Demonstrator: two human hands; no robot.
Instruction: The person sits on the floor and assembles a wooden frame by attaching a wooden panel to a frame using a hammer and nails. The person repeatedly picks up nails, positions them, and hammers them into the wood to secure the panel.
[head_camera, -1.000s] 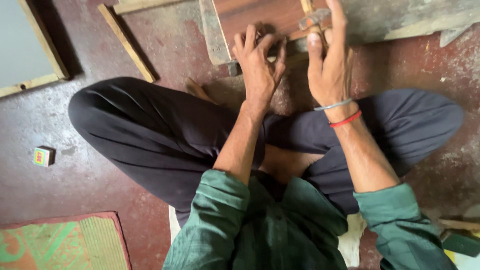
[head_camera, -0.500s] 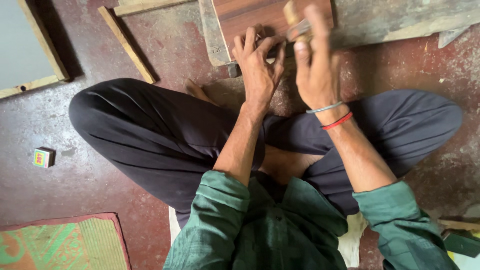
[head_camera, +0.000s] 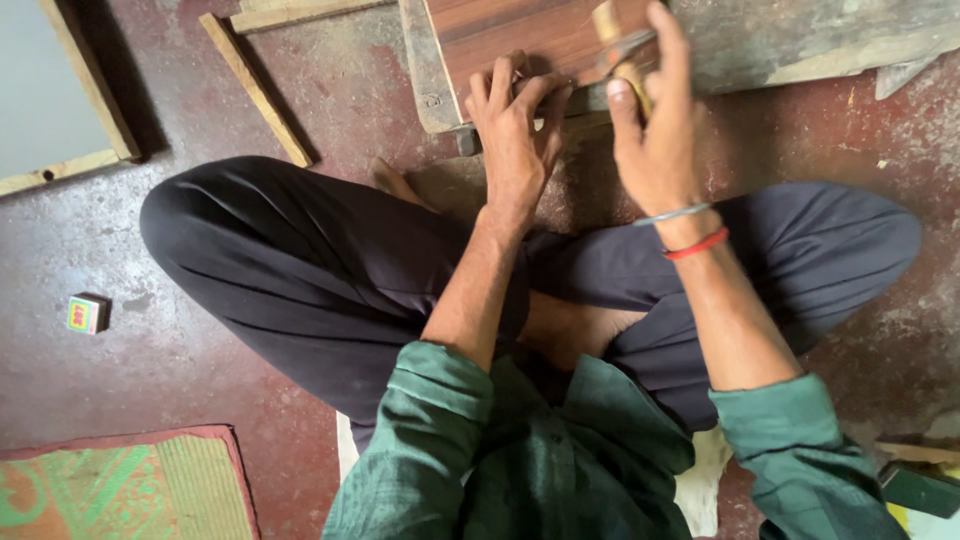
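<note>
I sit cross-legged on a red floor. A reddish-brown wooden board (head_camera: 500, 35) lies on a thicker grey block (head_camera: 425, 70) in front of me. My left hand (head_camera: 515, 135) presses its fingers down on the board's near edge. My right hand (head_camera: 655, 120) grips a small wooden-handled tool (head_camera: 618, 45) with a metal part, held over the board's right end. Two bangles, one silver and one red, circle my right wrist (head_camera: 690, 228).
A loose wooden strip (head_camera: 255, 88) lies on the floor at upper left, beside a framed panel (head_camera: 60, 100). A small colourful box (head_camera: 86, 313) sits at left. A green and red mat (head_camera: 120, 485) fills the lower left corner. A grey plank (head_camera: 830, 40) runs along the upper right.
My right hand has shifted the tool slightly left and back along the board's edge. My left hand stays pressed on the board.
</note>
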